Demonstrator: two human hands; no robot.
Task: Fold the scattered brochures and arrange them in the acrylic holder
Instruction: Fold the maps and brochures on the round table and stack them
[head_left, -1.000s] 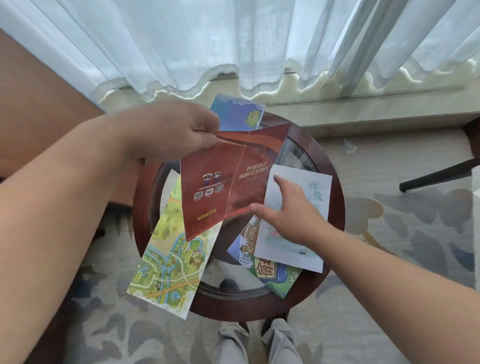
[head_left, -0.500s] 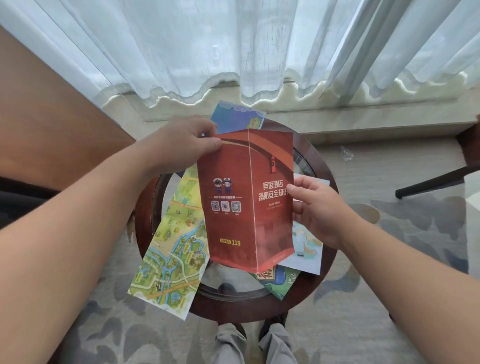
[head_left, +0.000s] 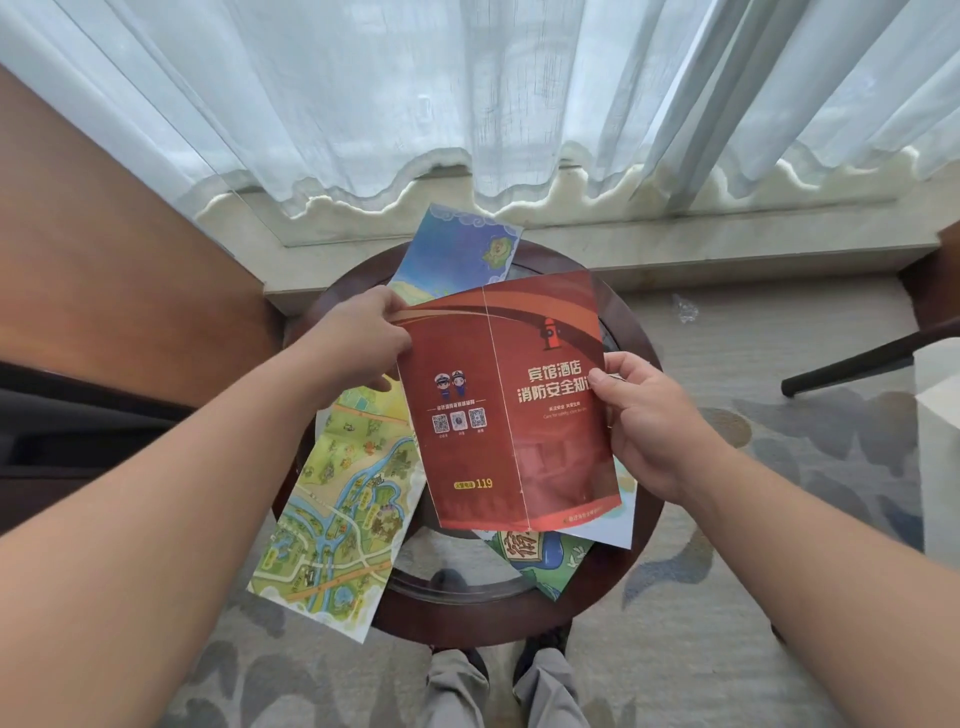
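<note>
I hold a red brochure (head_left: 498, 405) up above the round table (head_left: 631, 545), its panels spread and a crease running down the middle. My left hand (head_left: 358, 343) pinches its upper left corner. My right hand (head_left: 644, 421) grips its right edge. A long map brochure (head_left: 337, 514) lies unfolded on the table's left side and hangs over the rim. A blue brochure (head_left: 462, 249) lies at the far edge. A white brochure (head_left: 618, 525) and a green one (head_left: 545, 561) peek out under the red one. No acrylic holder is in view.
The small dark wooden table has a glass top. Sheer curtains (head_left: 467, 93) hang behind it above a stone sill. A wooden panel (head_left: 104, 260) stands at the left, a dark chair leg (head_left: 857, 364) at the right. My shoes (head_left: 540, 649) rest on patterned carpet below.
The red brochure has been lifted and turned upright to face me. My right hand left the white brochure on the table and took hold of the red one's right edge.
</note>
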